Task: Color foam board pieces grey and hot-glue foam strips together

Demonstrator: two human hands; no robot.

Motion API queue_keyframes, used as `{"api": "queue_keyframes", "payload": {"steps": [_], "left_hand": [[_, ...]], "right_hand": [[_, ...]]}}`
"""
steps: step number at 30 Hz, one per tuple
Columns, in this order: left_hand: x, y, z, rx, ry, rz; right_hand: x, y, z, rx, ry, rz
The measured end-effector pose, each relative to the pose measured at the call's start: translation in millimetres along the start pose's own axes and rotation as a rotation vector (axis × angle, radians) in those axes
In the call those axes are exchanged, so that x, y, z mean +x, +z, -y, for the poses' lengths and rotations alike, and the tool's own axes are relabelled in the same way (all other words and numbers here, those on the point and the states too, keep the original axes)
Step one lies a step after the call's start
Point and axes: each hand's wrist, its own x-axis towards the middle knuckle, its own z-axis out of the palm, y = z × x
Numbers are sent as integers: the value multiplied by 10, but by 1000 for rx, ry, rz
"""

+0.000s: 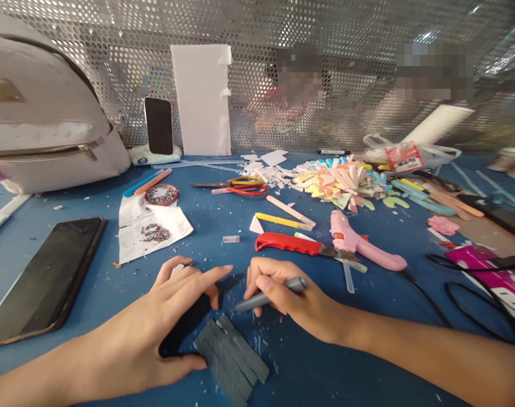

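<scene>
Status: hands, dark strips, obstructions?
Right hand grips grey pen-like tool. Left hand open beside dark strips. Strips lie side by side. Red-handled knife beyond right hand.

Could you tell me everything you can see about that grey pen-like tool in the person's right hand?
The grey pen-like tool is slim, with a plastic-looking barrel, blunt rear end and tapered tip. The right hand grips it, hiding part of its middle. It slants, tip pointing down-left in the picture, near the dark strips. Whether the tip touches the blue table is unclear.
</scene>
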Motion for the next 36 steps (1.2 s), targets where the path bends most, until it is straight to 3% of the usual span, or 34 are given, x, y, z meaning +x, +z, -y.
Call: {"api": "queue_keyframes", "payload": {"steps": [18,36], "left_hand": [[12,4,6,-16,-15,30],[7,19,-1,65,6,-37]], "right_hand": [[16,19,14,50,8,43],[19,19,8,68,22,70]]}}
